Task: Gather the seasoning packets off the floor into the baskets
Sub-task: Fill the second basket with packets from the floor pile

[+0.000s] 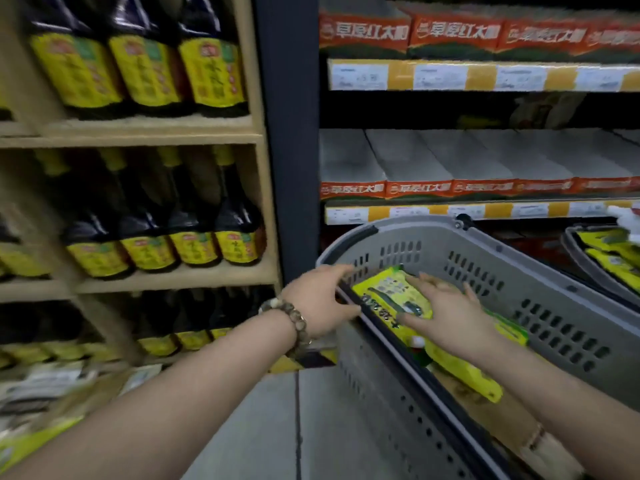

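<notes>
A grey plastic basket [433, 237] stands tilted in front of the shelves, with several yellow seasoning packets in it. My right hand [450, 306] lies flat with spread fingers on the top yellow packet [391, 292], pressing it down inside the basket. My left hand [317, 299], with a bead bracelet on the wrist, grips the basket's near rim at the black handle [381, 332], fingers over it and thumb below. More yellow packets [464, 372] lie under my right forearm. A second basket [575, 258] at the right edge also holds yellow packets [609, 258].
Wooden shelves with dark sauce bottles [194, 237] rise on the left. Metal shelves with orange boxes [415, 188] stand behind the baskets. Grey floor tiles [270, 427] lie between my arms. A blurred yellow-green packet [31, 441] lies at the lower left.
</notes>
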Demonstrator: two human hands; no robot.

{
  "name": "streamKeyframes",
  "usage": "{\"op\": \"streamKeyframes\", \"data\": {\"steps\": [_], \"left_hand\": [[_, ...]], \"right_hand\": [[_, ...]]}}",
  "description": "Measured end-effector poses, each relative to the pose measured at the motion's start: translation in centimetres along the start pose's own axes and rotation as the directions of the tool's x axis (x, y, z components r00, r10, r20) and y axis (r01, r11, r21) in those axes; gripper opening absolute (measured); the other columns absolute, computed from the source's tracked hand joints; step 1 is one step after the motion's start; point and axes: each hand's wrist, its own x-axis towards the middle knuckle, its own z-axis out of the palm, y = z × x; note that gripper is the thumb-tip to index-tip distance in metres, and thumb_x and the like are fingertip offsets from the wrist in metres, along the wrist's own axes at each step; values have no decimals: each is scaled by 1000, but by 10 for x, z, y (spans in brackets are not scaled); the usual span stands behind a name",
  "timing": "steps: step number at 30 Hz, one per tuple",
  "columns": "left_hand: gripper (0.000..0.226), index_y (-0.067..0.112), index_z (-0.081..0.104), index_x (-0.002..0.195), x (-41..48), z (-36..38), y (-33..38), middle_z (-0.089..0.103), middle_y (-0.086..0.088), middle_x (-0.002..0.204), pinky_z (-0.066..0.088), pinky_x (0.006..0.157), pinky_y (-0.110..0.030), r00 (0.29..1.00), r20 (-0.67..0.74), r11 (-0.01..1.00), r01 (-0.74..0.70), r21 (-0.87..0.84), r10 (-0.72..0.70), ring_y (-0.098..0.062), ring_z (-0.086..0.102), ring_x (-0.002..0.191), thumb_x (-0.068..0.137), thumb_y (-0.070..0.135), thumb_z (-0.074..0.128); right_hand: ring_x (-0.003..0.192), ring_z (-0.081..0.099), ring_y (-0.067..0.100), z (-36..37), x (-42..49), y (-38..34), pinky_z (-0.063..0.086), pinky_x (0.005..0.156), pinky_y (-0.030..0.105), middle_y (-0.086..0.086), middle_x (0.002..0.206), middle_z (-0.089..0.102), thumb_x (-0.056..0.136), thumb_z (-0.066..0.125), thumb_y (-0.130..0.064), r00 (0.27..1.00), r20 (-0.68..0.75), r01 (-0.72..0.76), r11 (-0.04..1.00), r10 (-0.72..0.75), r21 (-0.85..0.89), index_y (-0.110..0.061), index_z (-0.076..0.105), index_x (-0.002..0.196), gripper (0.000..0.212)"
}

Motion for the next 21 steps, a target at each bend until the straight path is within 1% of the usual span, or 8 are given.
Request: {"op": "streamKeyframes", "data": {"steps": [2,4,7,10,13,16,21], "left_hand": [[65,30,34,142,-37,-14,-32,43,2,141,39,100,-25,997,-28,996,78,-32,-78,-16,46,126,84,38,63],[67,30,35,142,-76,-27,-68,42,2,142,40,102,-28,981,-69,982,175,-70,-179,-16,45,126,83,39,64],[67,27,39,139,-143,-38,-127,48,0,138,43,99,-33,927,-152,937,326,-125,-343,-18,48,124,80,38,69],[65,24,42,138,-218,-40,-183,49,0,137,41,101,-33,846,-211,867,449,-214,-490,-19,48,126,79,30,71],[66,27,40,139,-292,-28,-234,45,3,142,38,100,-25,760,-230,793,568,-221,-608,-16,45,128,80,32,70],[67,24,36,141,-354,-6,-277,40,2,145,38,99,-26,652,-186,677,694,-246,-735,-17,43,130,83,35,66],[64,30,38,139,-424,36,-330,47,3,140,44,93,-28,484,-157,508,813,-283,-861,-18,51,121,82,41,65]], "right_hand": [[136,36,21,-9,-9,-48,24,110,34,0,151,35,87,54,-54,992,-36,120,992,-119,26,-33,27,147,69],[132,40,20,-7,-16,-99,31,105,30,0,148,40,85,56,-53,965,-42,261,964,-260,41,-34,31,145,68],[131,42,19,16,-26,-178,34,104,30,-2,147,40,84,58,-51,909,76,405,911,-411,84,-34,31,145,69],[129,43,20,60,-34,-251,33,104,31,-2,145,42,83,59,-50,837,155,523,850,-525,56,-33,33,144,69],[126,46,24,121,-42,-315,38,102,33,3,139,47,81,61,-50,792,256,556,828,-555,74,-33,38,141,66],[124,49,25,187,-53,-365,41,98,33,4,134,52,79,61,-50,751,342,585,810,-564,52,-31,44,136,62],[122,50,25,276,-70,-417,44,94,34,6,133,54,77,66,-45,711,482,551,832,-513,73,-27,49,131,59]]}}
